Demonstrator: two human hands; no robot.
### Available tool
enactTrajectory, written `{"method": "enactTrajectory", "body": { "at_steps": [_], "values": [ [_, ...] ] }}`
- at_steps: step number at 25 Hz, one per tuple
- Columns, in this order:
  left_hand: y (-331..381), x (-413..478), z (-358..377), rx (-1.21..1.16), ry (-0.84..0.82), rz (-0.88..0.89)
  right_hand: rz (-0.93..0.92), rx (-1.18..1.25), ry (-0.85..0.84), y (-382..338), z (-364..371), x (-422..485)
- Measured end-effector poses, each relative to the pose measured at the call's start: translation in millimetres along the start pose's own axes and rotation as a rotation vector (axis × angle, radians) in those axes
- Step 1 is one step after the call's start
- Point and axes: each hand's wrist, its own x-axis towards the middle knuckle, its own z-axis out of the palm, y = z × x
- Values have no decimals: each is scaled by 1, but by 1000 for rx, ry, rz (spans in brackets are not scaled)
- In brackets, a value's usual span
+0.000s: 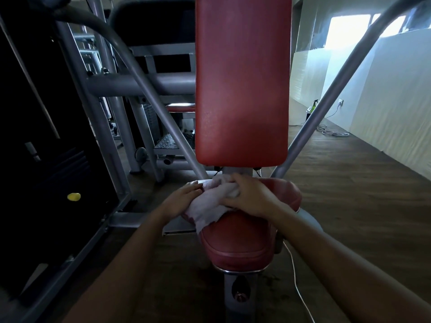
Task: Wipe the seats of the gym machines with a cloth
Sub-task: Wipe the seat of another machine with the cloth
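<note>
A red padded seat [235,243] sits below a tall red backrest [242,85] on a grey gym machine. A pale, crumpled cloth [210,202] lies on the back left part of the seat. My right hand [250,195] presses down on the cloth from the right, fingers curled over it. At the cloth's left edge my left hand [180,199] lies flat, with its fingers resting on the fabric. Part of the cloth is hidden under both hands.
Grey frame tubes [151,89] slant up on both sides of the backrest. A dark weight stack housing [46,159] stands at the left. Further machines stand behind. Wooden floor [349,194] stretches to the right, with a cable [333,132] and a spray bottle [313,107] by the white wall.
</note>
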Motion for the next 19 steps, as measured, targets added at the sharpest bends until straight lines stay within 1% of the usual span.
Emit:
{"method": "enactTrajectory", "body": {
  "at_steps": [1, 3, 4, 5, 6, 7, 8, 9, 11, 13, 15, 19],
  "values": [
    [2, 1, 0, -44, -1, -26, -2, -5, 47, 10, -5, 0],
    [1, 7, 3, -94, 46, -48, 69, -105, 123, 33, -20, 2],
    [2, 9, 6, 7, 70, -32, 99, -132, 156, 42, -27, 4],
    [1, 10, 10, 181, 88, -23, 119, -116, 171, 48, -32, 8],
    [-3, 12, 14, 379, 80, -27, 148, -36, 157, 50, -35, 10],
    [-7, 14, 17, 522, 72, -41, 192, 48, 99, 47, -35, 12],
    [-10, 16, 19, 661, 52, -36, 234, 68, 38, 42, -32, 15],
    [-12, 18, 21, 686, 53, -61, 243, -3, 12, 34, -29, 16],
    [-9, 20, 22, 618, 76, -127, 189, -153, 57, 24, -16, 17],
    [-1, 17, 27, 622, 92, -162, 153, -136, 95, 23, -8, 18],
    [5, 14, 29, 636, 72, -198, 158, -102, 57, 22, -9, 20],
    [16, 6, 26, 623, 32, -236, 191, -104, 38, 20, -10, 12]
  ]
}}
